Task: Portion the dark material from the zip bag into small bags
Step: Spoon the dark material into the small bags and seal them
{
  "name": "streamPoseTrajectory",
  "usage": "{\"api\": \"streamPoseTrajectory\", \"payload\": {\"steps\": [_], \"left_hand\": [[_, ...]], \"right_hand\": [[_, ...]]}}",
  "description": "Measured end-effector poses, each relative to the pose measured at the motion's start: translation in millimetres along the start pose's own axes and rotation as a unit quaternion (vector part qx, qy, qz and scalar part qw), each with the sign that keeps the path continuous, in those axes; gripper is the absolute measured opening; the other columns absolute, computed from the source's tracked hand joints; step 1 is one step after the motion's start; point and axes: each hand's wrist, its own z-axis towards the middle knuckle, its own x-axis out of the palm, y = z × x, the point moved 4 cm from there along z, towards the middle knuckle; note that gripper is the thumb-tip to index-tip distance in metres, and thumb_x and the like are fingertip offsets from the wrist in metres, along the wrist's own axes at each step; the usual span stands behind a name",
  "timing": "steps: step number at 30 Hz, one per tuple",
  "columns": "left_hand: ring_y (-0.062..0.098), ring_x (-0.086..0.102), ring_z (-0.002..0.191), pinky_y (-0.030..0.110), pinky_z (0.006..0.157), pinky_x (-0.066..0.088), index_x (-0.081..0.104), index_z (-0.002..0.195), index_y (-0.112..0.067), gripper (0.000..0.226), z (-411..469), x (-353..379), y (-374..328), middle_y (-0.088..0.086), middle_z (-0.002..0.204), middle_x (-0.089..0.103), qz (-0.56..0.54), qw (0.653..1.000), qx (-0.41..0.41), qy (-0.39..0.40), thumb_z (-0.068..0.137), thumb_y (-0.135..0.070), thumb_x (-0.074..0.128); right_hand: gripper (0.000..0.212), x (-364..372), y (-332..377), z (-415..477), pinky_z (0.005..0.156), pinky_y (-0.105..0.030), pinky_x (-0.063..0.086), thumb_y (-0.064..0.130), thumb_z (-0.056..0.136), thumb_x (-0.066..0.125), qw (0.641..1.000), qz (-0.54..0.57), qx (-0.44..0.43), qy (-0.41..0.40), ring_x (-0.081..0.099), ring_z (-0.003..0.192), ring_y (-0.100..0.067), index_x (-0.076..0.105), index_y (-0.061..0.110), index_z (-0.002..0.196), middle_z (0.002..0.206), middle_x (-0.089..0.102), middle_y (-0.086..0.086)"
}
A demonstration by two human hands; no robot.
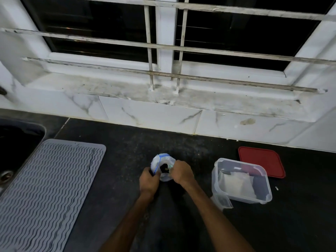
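In the head view, a person stands at a black speckled stone table (pixel 127 142) with both bare forearms reaching forward to its middle. Between the two hands is a clear plastic zip bag with a blue seal line (pixel 162 161), crumpled and held upright just above or on the table; which of the two cannot be told. The left hand (pixel 149 181) has its fingers curled round the bag's left side, next to the blue seal line. The right hand (pixel 182 172) grasps the bag's right edge near the mouth, with its knuckles facing up. A lump of dark material (pixel 164 169) shows inside the bag, between the two hands. To the right, near the right forearm, stands an open clear rectangular plastic container (pixel 243 198) holding pale flat packets (pixel 236 182), too blurred to tell what they are. Just behind it lies a red square plastic lid (pixel 261 161), flat on the table, partly hidden by the container's far corner. At the left lies a grey ribbed rubber mat with a wavy pattern (pixel 49 188), and beyond it is the edge of a black sink (pixel 16 140). A white marbled tile wall (pixel 149 115) runs along the back of the table, under a stained white window sill (pixel 109 86) and a dark window crossed by white bars (pixel 163 46).
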Motion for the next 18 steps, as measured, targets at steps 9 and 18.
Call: {"api": "streamPoseTrajectory", "payload": {"steps": [9,18], "left_hand": [[0.015,0.066,0.081,0.034,0.071,0.055,0.062,0.095,-0.015,0.020,9,3,-5,0.001,0.087,0.069,0.053,0.996,0.059,0.050,0.085,-0.029,0.073],[0.021,0.062,0.081,0.029,0.060,0.046,0.052,0.093,-0.020,0.021,16,-2,2,0.010,0.094,0.064,-0.013,0.998,-0.001,0.068,0.086,-0.027,0.071]], "right_hand": [[0.012,17,-24,6,0.040,-0.023,0.030,0.022,0.078,0.070,0.961,0.253,0.077,0.079,0.041,0.042,-0.013,0.062,0.013,0.077,0.057,0.050,-0.002],[0.025,0,-30,-6,0.041,-0.024,0.027,0.020,0.082,0.066,0.939,0.327,0.033,0.102,0.034,0.044,-0.011,0.074,-0.003,0.086,0.056,0.044,-0.002]]}}
